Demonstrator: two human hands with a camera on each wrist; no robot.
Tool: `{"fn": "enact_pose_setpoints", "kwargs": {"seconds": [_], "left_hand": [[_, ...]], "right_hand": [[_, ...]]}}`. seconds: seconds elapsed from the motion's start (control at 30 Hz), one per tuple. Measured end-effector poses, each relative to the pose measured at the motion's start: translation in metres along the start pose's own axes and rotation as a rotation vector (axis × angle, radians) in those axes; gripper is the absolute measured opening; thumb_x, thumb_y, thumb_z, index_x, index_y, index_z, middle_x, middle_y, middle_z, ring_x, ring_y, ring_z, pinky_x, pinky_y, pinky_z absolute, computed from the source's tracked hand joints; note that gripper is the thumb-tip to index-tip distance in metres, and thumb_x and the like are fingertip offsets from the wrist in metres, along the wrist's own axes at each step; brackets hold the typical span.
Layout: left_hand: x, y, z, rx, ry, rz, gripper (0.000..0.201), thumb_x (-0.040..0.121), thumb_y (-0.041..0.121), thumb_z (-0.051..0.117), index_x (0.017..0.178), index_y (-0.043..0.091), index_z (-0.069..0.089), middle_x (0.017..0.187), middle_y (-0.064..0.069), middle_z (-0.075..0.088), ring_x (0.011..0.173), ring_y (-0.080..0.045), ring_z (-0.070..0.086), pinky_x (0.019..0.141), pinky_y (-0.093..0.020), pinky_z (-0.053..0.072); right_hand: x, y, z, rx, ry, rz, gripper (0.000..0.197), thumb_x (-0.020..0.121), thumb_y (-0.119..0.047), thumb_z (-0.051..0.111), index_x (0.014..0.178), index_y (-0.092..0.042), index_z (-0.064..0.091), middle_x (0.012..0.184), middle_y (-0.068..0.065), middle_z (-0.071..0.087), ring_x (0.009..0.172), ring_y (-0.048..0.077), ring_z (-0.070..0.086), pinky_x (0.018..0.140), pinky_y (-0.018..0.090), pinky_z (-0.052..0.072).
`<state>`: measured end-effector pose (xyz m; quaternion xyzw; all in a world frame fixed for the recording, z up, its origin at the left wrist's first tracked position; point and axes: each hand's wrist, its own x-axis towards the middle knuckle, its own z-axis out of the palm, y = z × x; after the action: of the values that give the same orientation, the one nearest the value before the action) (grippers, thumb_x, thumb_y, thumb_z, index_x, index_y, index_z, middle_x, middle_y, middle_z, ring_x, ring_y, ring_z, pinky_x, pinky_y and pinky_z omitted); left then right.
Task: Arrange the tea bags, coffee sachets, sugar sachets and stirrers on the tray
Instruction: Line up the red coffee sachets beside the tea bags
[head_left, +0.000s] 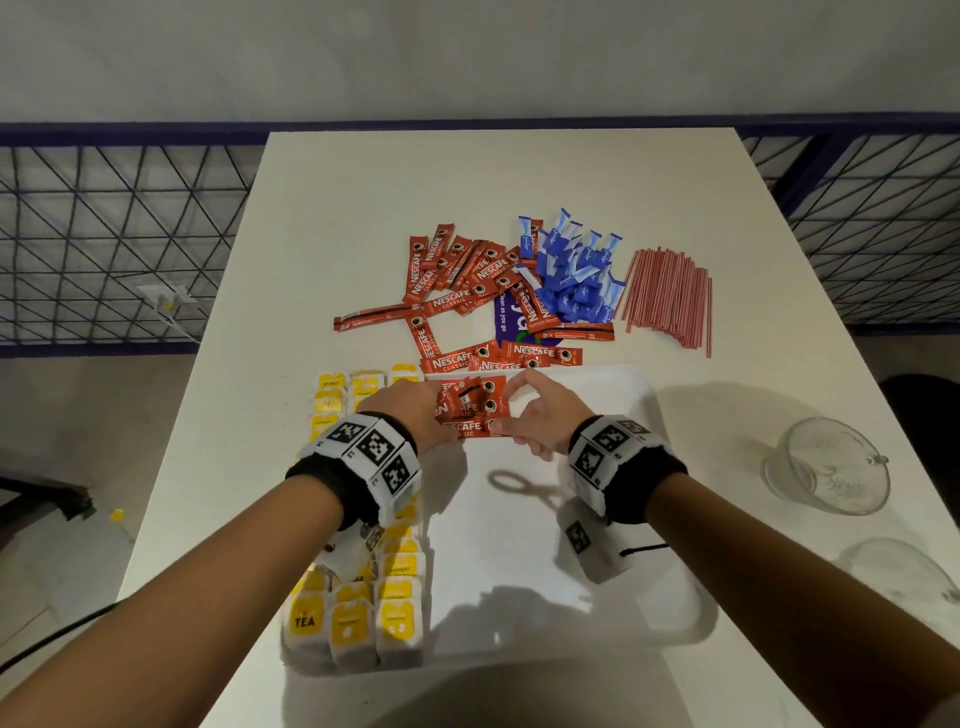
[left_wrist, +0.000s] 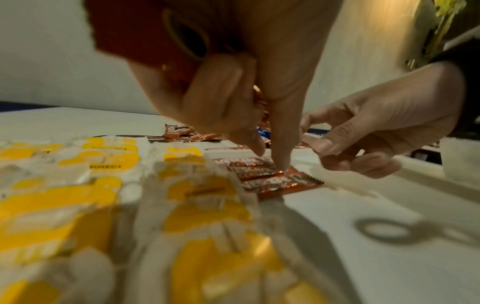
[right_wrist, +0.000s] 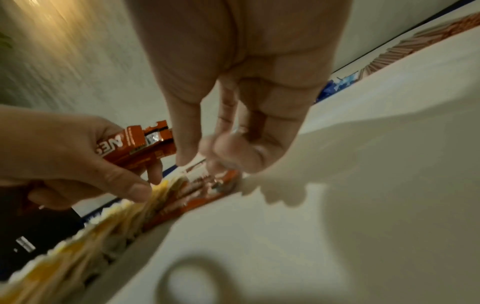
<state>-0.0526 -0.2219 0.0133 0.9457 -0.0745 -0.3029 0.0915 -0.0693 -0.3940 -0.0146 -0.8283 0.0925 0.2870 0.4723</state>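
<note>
- Nearest my head camera, at six o'clock, sit the tea bags (head_left: 358, 618), packed in rows down the left side of the tray (head_left: 623, 597).
- Coffee sachets laid on the tray (head_left: 475, 415) lie just right of those rows, at the tray's twelve o'clock end; a loose coffee pile (head_left: 457, 291), the sugar sachets (head_left: 576, 275) and the stirrers (head_left: 670, 293) wait on the desk (head_left: 363, 197) beyond.
- My left hand (head_left: 410, 410) grips a small bundle of spare sachets (right_wrist: 140, 144) in curled fingers while one fingertip (left_wrist: 281, 162) presses down on the laid row.
- My right hand (head_left: 540, 415) is half open, fingers loosely bent, its fingertips touching the right ends of the laid sachets.
- Risk, as I judge it: the foil looks slick, so a nudge from either fingertip could skew or overlap the row.
- The left hand's bundle could fan out and drop onto the neat tea bags if that grip loosens.
- A glass cup (head_left: 826, 467) stands at three o'clock; I think a wide reach toward the stirrers might clip it.
</note>
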Motion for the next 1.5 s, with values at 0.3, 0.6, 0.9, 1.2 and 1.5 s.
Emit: {"fn": "enact_pose_setpoints", "kwargs": {"seconds": [0.3,0.6,0.9,1.2,1.5], "left_hand": [[-0.027,-0.007,-0.01,-0.388,0.061,0.252,0.037,0.087,0.03,0.061,0.123,0.021,0.057,0.097,0.01,0.052,0.091,-0.004,0.047,0.062,-0.005,0.035],[-0.043,-0.032,-0.015,-0.738,-0.141,0.176,0.031,0.095,0.029,0.05,0.068,0.014,0.052,0.034,0.009,0.05,0.028,-0.001,0.038,0.034,-0.012,0.031],[-0.045,-0.064,-0.018,-0.946,-0.079,0.035,0.034,0.094,0.035,0.047,0.07,0.011,0.051,0.037,0.005,0.047,0.025,-0.003,0.031,0.031,-0.013,0.024],[-0.034,-0.071,-0.021,-1.071,-0.077,0.037,0.027,0.091,0.035,0.052,0.092,0.01,0.061,0.066,0.002,0.071,0.027,-0.005,0.029,0.032,-0.012,0.028],[-0.03,-0.073,-0.028,-1.009,0.102,0.044,0.013,0.083,0.013,0.067,0.089,0.018,0.058,0.055,0.0,0.051,0.027,-0.003,0.035,0.031,-0.015,0.03]], "right_hand": [[-0.015,-0.042,0.0,0.257,-0.146,-0.161,0.009,0.082,-0.018,0.066,0.085,-0.015,0.059,0.067,0.004,0.063,0.052,0.013,0.053,0.052,0.023,0.045],[-0.021,-0.053,0.015,0.388,-0.239,-0.085,0.012,0.088,-0.004,0.056,0.077,-0.007,0.056,0.068,0.01,0.061,0.048,0.009,0.056,0.052,0.018,0.048],[-0.025,-0.056,0.013,0.464,-0.148,-0.07,0.013,0.089,-0.001,0.054,0.096,-0.011,0.058,0.078,0.017,0.066,0.054,0.012,0.063,0.057,0.018,0.054],[-0.026,-0.054,0.014,0.506,-0.039,-0.109,0.014,0.085,0.004,0.057,0.089,-0.009,0.063,0.082,0.011,0.066,0.068,0.015,0.064,0.067,0.02,0.057],[-0.022,-0.057,0.021,0.333,-0.09,-0.03,0.023,0.086,0.009,0.049,0.084,-0.011,0.059,0.079,0.012,0.059,0.077,0.026,0.051,0.07,0.031,0.045]]}}
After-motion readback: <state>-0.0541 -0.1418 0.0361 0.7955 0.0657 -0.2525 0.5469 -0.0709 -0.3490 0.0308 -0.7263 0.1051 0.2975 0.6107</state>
